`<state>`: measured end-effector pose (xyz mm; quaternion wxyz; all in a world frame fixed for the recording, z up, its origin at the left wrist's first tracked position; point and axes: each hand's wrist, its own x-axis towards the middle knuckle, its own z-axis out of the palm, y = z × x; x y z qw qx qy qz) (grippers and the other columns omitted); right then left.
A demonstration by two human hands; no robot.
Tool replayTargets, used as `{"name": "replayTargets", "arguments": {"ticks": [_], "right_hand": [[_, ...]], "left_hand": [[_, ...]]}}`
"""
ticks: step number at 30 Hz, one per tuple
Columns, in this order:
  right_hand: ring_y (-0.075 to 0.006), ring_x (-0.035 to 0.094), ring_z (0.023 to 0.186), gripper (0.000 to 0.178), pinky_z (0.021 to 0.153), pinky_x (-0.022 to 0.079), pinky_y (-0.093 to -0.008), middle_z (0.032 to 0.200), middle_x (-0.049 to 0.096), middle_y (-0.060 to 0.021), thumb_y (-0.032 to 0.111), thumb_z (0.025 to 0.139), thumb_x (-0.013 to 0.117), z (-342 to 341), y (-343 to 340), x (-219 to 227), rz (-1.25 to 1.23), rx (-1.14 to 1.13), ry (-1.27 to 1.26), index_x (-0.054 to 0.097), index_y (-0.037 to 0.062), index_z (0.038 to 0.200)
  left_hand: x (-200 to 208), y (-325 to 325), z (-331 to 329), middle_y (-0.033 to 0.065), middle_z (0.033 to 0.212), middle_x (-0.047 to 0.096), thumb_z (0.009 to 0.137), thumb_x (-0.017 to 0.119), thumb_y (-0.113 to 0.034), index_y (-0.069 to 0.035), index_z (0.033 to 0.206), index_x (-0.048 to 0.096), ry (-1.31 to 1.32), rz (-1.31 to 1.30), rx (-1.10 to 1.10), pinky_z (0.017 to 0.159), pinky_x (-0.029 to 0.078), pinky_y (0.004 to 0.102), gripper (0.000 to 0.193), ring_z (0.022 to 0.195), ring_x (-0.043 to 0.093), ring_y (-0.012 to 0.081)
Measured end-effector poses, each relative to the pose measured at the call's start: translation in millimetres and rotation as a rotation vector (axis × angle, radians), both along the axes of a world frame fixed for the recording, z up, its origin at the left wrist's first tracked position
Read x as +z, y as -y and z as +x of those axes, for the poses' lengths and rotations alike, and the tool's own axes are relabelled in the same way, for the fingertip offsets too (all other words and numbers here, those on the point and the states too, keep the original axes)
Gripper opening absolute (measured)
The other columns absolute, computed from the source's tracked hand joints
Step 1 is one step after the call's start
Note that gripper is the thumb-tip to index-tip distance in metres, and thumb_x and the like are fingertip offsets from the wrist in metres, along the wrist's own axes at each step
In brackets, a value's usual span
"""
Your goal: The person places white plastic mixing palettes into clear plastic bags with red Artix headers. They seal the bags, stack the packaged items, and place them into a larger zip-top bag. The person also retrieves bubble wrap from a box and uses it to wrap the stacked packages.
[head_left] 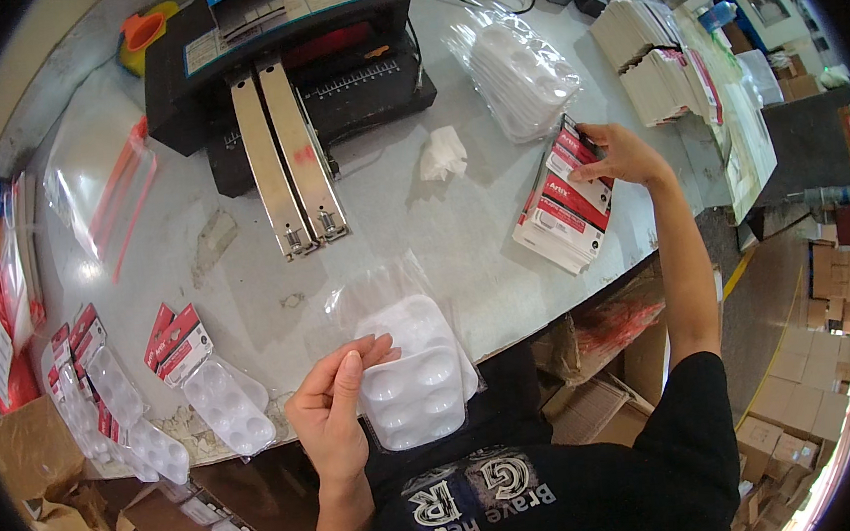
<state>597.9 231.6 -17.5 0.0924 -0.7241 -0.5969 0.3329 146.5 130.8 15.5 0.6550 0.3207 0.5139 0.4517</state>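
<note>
Grey table (381, 209) before you, with a black machine (371, 85) bearing two metal bars as the landmark. Left of the machine lies a clear bag (89, 182); nearer you on that side, packed trays (225, 411) with red-and-white headers lie in overlapping groups. Nearer you than the machine and slightly right of its bars, your left hand (331, 403), fingers curled, meets the upper left edge of the front white tray (414, 401); whether it pinches the tray cannot be told. Beneath shows a rear white tray (414, 321), clear film (386, 280) spreading from it toward the machine. Both trays' long axes appear to run from the machine side toward you, leaning right. Right of the machine, nearer you than a wrapped tray bundle (520, 78), the card stack (556, 217) points away from you, its long axis tilted right. Your right hand (621, 160), narrowly spread, touches its far end; a pinched card cannot be confirmed. Step in hand, as judged: taking a card. Next move would call for parting one card cleanly.
</note>
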Motion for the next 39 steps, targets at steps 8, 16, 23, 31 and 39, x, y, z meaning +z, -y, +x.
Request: {"name": "replayTargets", "arguments": {"ticks": [8, 16, 23, 31, 39], "right_hand": [[-0.0178, 0.065, 0.080, 0.054, 0.074, 0.050, -0.0279, 0.091, 0.069, -0.0118, 0.025, 0.066, 0.082, -84, 23, 65, 0.445, -0.294, 0.191, 0.062, -0.0036, 0.108], [-0.0265, 0.059, 0.064, 0.033, 0.059, 0.047, -0.0311, 0.072, 0.062, -0.0141, 0.019, 0.073, 0.078, -240, 41, 105, 0.105, 0.415, -0.421, 0.061, 0.0012, 0.094], [-0.0205, 0.053, 0.053, 0.028, 0.054, 0.043, -0.0275, 0.064, 0.059, -0.0114, 0.017, 0.074, 0.078, -263, 33, 95, 0.033, 0.499, -0.422, 0.060, -0.0003, 0.086], [-0.0385, 0.057, 0.062, 0.028, 0.054, 0.043, -0.0375, 0.067, 0.058, -0.0188, 0.023, 0.078, 0.072, -266, 26, 99, -0.023, 0.549, -0.398, 0.057, 0.0008, 0.087], [-0.0205, 0.057, 0.058, 0.031, 0.056, 0.044, -0.0301, 0.068, 0.060, -0.0089, 0.021, 0.071, 0.080, -254, 23, 87, 0.124, 0.576, -0.373, 0.062, 0.0026, 0.089]], "left_hand": [[7, 0, -1, 0.0191, 0.102, 0.067, 0.094, 0.052, -0.008, 0.010, 0.110, 0.060, -0.011, -0.009, -0.060, 0.086, 0.050, 0.0311, 0.025, 0.094, 0.066, 0.0241], [23, 4, 6, 0.0143, 0.099, 0.068, 0.095, 0.051, -0.006, 0.008, 0.106, 0.059, -0.118, 0.074, -0.219, 0.086, 0.048, 0.0266, 0.020, 0.094, 0.064, 0.0166], [13, 9, -9, 0.0045, 0.082, 0.070, 0.093, 0.057, -0.011, -0.001, 0.096, 0.066, -0.276, 0.109, -0.171, 0.058, 0.043, 0.0175, 0.013, 0.062, 0.052, 0.0021], [9, 9, -10, 0.0000, 0.064, 0.062, 0.093, 0.059, -0.012, 0.000, 0.095, 0.065, -0.229, 0.139, -0.127, 0.048, 0.036, 0.0169, 0.014, 0.053, 0.043, 0.0001], [11, 7, -9, -0.0011, 0.067, 0.063, 0.092, 0.058, -0.009, 0.003, 0.092, 0.065, -0.486, 0.280, -0.129, 0.052, 0.038, 0.0182, 0.014, 0.057, 0.046, 0.0017]]}}
